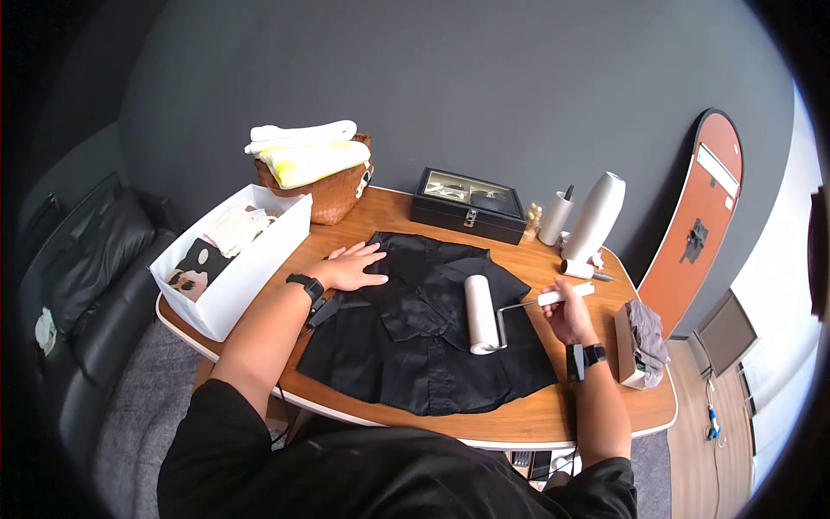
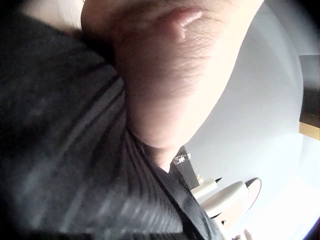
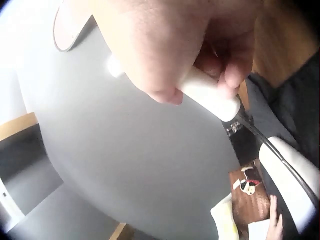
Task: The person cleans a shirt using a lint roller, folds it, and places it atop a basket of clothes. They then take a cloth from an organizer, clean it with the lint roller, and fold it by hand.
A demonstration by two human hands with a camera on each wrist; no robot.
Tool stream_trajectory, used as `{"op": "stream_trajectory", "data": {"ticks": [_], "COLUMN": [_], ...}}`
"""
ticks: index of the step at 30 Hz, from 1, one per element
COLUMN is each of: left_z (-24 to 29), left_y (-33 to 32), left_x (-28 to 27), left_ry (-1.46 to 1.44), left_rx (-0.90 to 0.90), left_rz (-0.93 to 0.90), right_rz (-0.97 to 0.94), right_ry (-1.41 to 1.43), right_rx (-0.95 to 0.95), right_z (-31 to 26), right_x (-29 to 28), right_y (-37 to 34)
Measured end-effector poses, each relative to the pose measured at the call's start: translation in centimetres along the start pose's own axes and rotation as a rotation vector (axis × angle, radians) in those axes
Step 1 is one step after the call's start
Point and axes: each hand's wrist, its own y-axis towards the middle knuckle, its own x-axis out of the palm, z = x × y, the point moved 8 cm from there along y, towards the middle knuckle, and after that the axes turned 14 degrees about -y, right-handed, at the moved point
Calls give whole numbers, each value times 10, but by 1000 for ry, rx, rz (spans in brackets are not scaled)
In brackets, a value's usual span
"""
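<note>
A black shirt [image 1: 406, 372] lies spread on the wooden table. The left hand [image 1: 350, 266] rests on its upper left part, fingers extended; in the left wrist view the same hand [image 2: 175, 75] lies against the black cloth [image 2: 65, 140]. A white lint roller [image 1: 481, 313] stands over the right part of the shirt. The right hand [image 1: 569, 316] grips its white handle [image 1: 579, 292]. In the right wrist view, the thumb and fingers of the right hand [image 3: 175, 50] curl round the handle [image 3: 212, 100], with the roller head [image 3: 287, 175] beyond the metal rod.
A white box [image 1: 259, 277] of clothes stands at the left, a brown basket [image 1: 337, 197] with folded towels behind it. Along the back are a black case [image 1: 467, 208] and white bottles [image 1: 595, 216]. A small box with grey cloth [image 1: 647, 337] sits at the right edge.
</note>
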Motion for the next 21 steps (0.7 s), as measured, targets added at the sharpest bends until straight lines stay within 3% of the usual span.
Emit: {"op": "stream_trajectory", "data": {"ticks": [2,9,14,18,21], "left_z": [-2,-5,-5,-7,-5], "left_y": [1,4,4,4,4], "left_x": [0,2,3,3,2], "left_ry": [3,18,-3,9,27], "left_rx": [0,3,-5,-13,6], "left_rz": [2,2,-3,-2,3], "right_rz": [-206,-385,-172,57,183], "right_ry": [1,-153,-169,83,112], "right_rx": [43,76,92,46,77], "right_z": [4,6,11,19,25], "right_x": [31,95,40,-28,-62], "right_y": [-9,-37,-10,17,20]}}
